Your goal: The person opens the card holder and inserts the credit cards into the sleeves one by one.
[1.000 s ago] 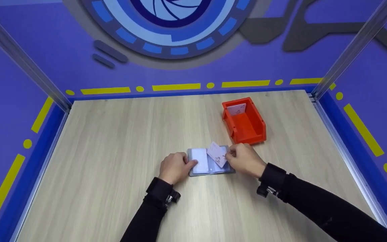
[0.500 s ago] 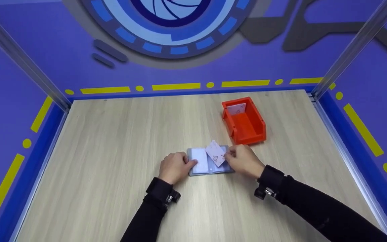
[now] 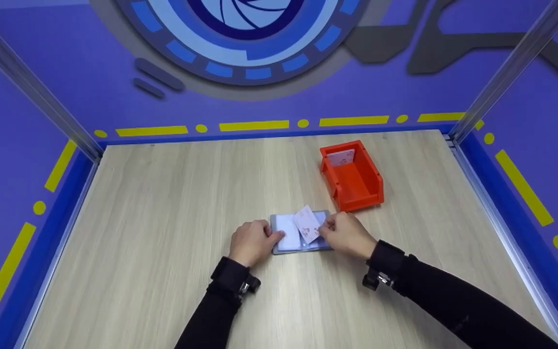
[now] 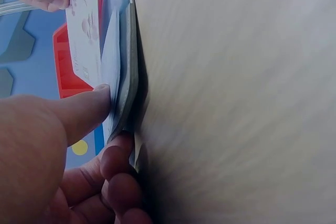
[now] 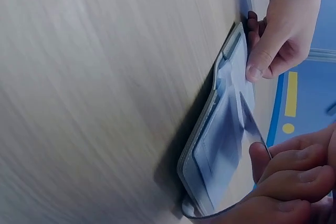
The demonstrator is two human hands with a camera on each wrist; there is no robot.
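A small grey card holder (image 3: 287, 243) lies spread open on the table, its pale sleeves facing up. My left hand (image 3: 254, 241) grips its left edge, thumb on the sleeve and fingers tucked beneath, as the left wrist view shows. Between thumb and fingers, my right hand (image 3: 349, 236) pinches a white card (image 3: 306, 224) with pinkish print. The card slants above the right-hand sleeve (image 5: 223, 145); I cannot tell whether its lower edge touches. A thin curved strap (image 5: 202, 217) runs from the holder's edge under my right fingers in the right wrist view.
Just behind my right hand stands a red bin (image 3: 356, 196). Another printed card (image 3: 341, 157) leans against its far inner wall. The wooden table (image 3: 177, 203) is bounded by blue panels (image 3: 240, 109) at the back and sides.
My right hand has shifted slightly left and toward me, carrying the card further over the middle of the holder. The card has turned a little. My left hand and the holder stay put.
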